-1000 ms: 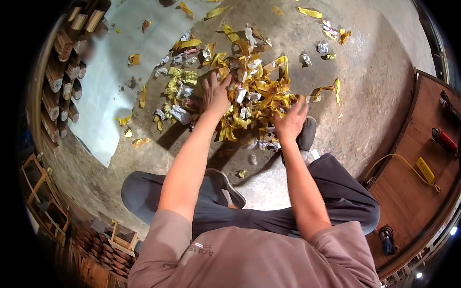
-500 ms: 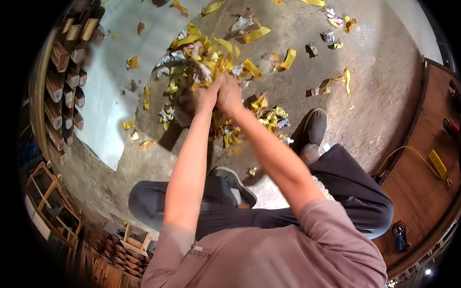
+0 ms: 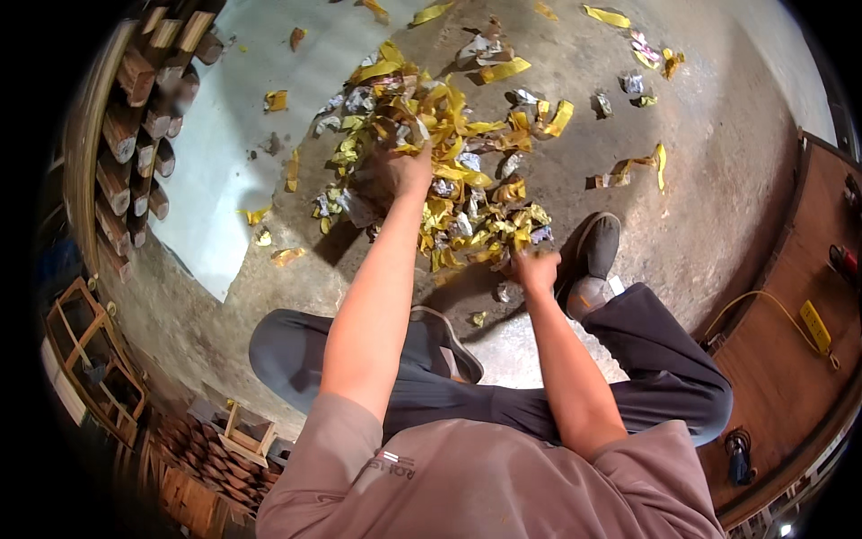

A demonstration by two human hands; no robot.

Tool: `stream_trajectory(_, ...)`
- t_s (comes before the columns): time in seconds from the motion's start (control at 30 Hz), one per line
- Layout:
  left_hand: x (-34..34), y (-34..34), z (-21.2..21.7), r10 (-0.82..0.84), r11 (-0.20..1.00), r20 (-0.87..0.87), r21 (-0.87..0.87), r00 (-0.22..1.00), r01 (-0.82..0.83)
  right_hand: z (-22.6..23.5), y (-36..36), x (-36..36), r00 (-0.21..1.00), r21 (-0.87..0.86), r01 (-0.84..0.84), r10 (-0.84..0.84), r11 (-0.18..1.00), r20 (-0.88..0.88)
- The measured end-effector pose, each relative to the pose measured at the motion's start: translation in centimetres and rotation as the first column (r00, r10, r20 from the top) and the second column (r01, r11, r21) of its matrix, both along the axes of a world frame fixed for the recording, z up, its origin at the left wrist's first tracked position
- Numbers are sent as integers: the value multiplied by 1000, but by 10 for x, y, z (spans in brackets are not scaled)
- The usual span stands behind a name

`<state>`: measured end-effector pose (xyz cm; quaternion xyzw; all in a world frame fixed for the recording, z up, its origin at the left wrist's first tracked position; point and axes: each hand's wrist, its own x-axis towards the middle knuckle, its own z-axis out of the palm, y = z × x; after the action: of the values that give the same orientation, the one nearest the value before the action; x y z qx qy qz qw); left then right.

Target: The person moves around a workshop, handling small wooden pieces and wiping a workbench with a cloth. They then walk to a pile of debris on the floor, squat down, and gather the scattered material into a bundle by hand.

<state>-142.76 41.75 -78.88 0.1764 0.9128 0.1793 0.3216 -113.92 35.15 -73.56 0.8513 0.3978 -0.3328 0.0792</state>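
The right hand (image 3: 536,268) is seen nearest, at the near edge of the heap of yellow and silver wrappers (image 3: 467,171) on the concrete floor (image 3: 718,162); its fingers are curled shut on a few scraps, with the heap spreading away toward 11 o'clock. Just beside it, at 3 o'clock, a grey shoe (image 3: 591,260) is planted. Farther out, the left hand (image 3: 404,171) is buried in the heap's middle, wrappers bunched in its clenched fingers. Loose scraps (image 3: 628,169) lie beyond, at 1 o'clock.

One heap of yellow and silver wrappers (image 3: 449,171), two hands, two shoes, one yellow power strip (image 3: 815,325)
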Motion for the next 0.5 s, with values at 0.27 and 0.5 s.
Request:
stream_trajectory(0.27, -4, 21, 69, 2, 989, 373, -135, 928, 52, 5, 109, -177, 809, 347, -420, 519, 839, -276)
stream_trajectory(0.5, 3, 10, 65, 94, 972, 215, 192, 972, -136, 15, 137, -172, 341, 312, -800, 817, 512, -465)
